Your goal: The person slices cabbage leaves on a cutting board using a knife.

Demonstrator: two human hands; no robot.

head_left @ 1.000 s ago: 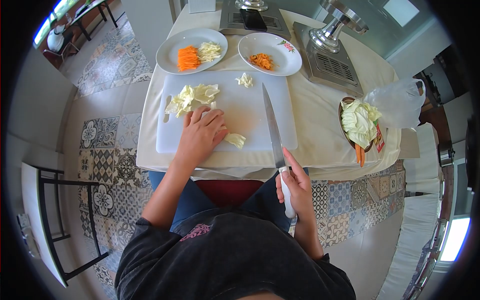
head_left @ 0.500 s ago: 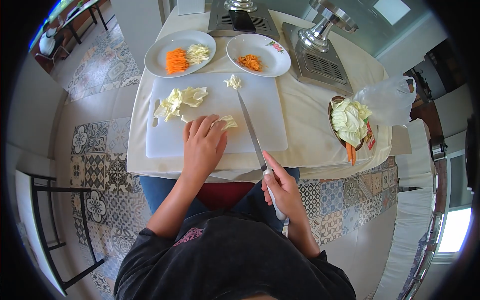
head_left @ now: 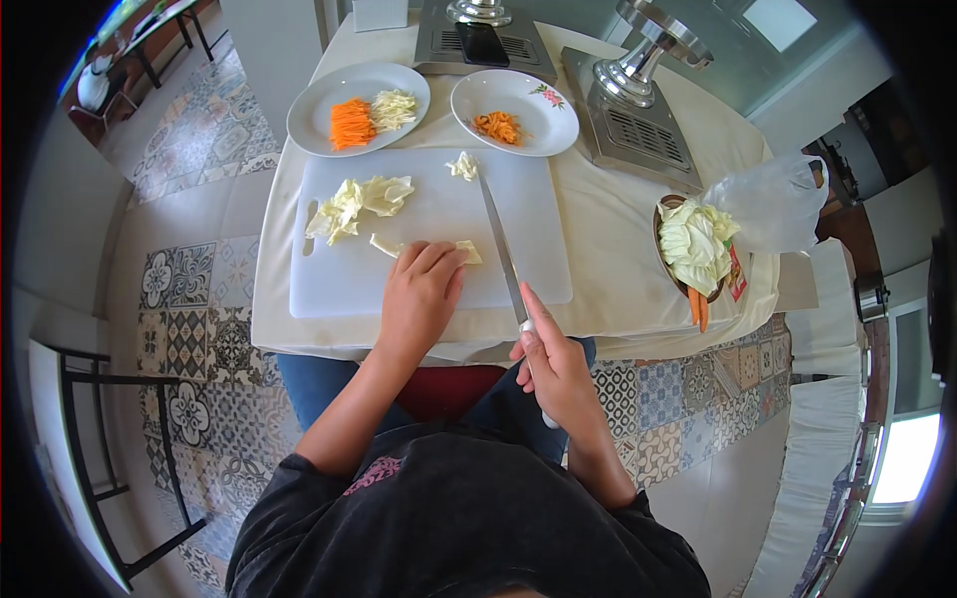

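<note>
On the white cutting board (head_left: 339, 284), my left hand (head_left: 424, 294) presses down with curled fingers on a pale cabbage strip (head_left: 469, 251). Its ends stick out on both sides of the fingers. My right hand (head_left: 558, 374) grips a knife (head_left: 501, 239) by its white handle, the index finger stretched along it. The blade lies diagonally over the board, right of my left hand and apart from the strip. Its tip is beside a small heap of cut cabbage (head_left: 463, 166). Larger cabbage leaf pieces (head_left: 354, 204) lie at the board's left.
Behind the board are a plate (head_left: 304, 125) with orange and pale shreds and a flowered plate (head_left: 543, 125) with orange shreds. Two metal stands (head_left: 638, 130) and a phone (head_left: 482, 44) sit farther back. At right are a cabbage (head_left: 693, 244), carrots (head_left: 699, 311) and a plastic bag (head_left: 773, 204).
My left hand has shifted a little right and toward me, showing more of the cabbage strip. The knife has moved slightly away from me, its tip staying by the small heap.
</note>
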